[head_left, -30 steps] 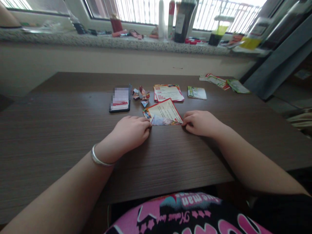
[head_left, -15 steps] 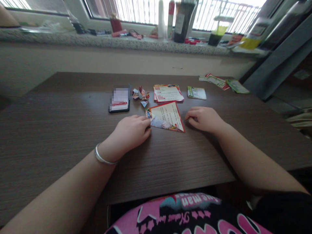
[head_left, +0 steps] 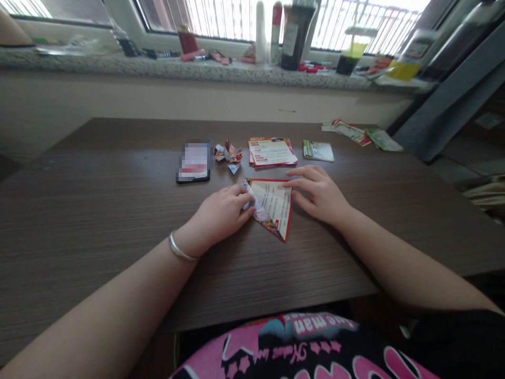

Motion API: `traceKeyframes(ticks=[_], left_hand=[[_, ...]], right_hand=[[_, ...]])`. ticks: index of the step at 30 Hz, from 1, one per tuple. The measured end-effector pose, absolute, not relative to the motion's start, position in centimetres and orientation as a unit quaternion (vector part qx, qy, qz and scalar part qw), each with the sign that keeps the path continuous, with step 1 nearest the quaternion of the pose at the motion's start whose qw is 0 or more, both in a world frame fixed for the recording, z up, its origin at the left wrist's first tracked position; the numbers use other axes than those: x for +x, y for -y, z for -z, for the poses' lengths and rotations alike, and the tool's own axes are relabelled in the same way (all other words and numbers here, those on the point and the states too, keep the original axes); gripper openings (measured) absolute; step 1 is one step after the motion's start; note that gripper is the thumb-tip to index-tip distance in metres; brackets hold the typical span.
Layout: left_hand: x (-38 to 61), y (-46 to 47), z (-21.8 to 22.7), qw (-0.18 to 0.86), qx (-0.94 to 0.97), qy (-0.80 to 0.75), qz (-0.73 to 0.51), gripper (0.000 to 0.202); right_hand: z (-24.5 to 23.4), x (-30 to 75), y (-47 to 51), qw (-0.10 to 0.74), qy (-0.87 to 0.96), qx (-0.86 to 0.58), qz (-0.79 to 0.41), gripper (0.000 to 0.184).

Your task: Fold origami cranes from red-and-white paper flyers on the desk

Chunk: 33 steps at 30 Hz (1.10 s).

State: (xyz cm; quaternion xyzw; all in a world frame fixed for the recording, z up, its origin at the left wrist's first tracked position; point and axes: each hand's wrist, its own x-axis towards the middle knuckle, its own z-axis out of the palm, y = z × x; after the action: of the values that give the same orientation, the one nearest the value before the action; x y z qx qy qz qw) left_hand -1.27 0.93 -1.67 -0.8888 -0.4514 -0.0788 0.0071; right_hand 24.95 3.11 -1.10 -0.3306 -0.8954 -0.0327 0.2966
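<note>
A printed sheet of paper (head_left: 272, 202) with a red border lies on the table, one side folded over so its picture face shows. My left hand (head_left: 224, 213), with a silver bangle at the wrist, is closed on the paper's left edge, thumb nearer to me. Spread fingers of my right hand (head_left: 319, 195) reach the upper right corner of the paper, the fingertips touching or just over it. Beyond the paper sit a folded paper figure (head_left: 229, 153) and a stack of printed sheets (head_left: 272, 151).
A phone-like device (head_left: 193, 160) with a blurred face lies left of the figure. To the right are a small stack of cards (head_left: 319, 151) and several paper strips (head_left: 351, 131). Bottles and small items line the stone windowsill (head_left: 221, 68) behind the table (head_left: 98, 210).
The folded paper has turned clockwise, its lower corner now pointing toward me. My left hand moved slightly right with it. My right hand moved left to the paper and its fingers spread.
</note>
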Motion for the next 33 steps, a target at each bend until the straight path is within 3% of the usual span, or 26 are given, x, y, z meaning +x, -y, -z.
traceKeyframes(ticks=[4,9,16,22,27,33], left_hand=[[-1.5,-1.3,2.2,-0.044,-0.903,0.420,0.082,0.033],[-1.7,-1.1,2.8,-0.058,-0.901,0.425,0.068,0.057],[-1.9,-1.2,3.3,-0.003,-0.900,0.423,0.103,0.036],[-1.7,-1.2,2.6,-0.003,-0.907,0.410,0.100,0.034],[-1.7,-1.0,2.1,-0.018,-0.915,0.400,0.050,0.056],[-1.8,-1.2,3.2,-0.033,-0.910,0.414,0.010,0.064]], right_hand=[[1.2,25.1,-3.1,0.291,0.905,-0.310,0.005,0.022],[1.1,24.9,-2.9,0.266,0.928,-0.258,-0.027,0.023],[1.3,24.8,-3.1,0.256,0.935,-0.241,-0.036,0.023],[1.2,24.8,-3.0,0.241,0.941,-0.232,-0.053,0.023],[1.6,25.0,-3.3,0.236,0.947,-0.210,-0.059,0.028],[2.2,25.1,-3.9,0.228,0.956,-0.171,-0.068,0.041]])
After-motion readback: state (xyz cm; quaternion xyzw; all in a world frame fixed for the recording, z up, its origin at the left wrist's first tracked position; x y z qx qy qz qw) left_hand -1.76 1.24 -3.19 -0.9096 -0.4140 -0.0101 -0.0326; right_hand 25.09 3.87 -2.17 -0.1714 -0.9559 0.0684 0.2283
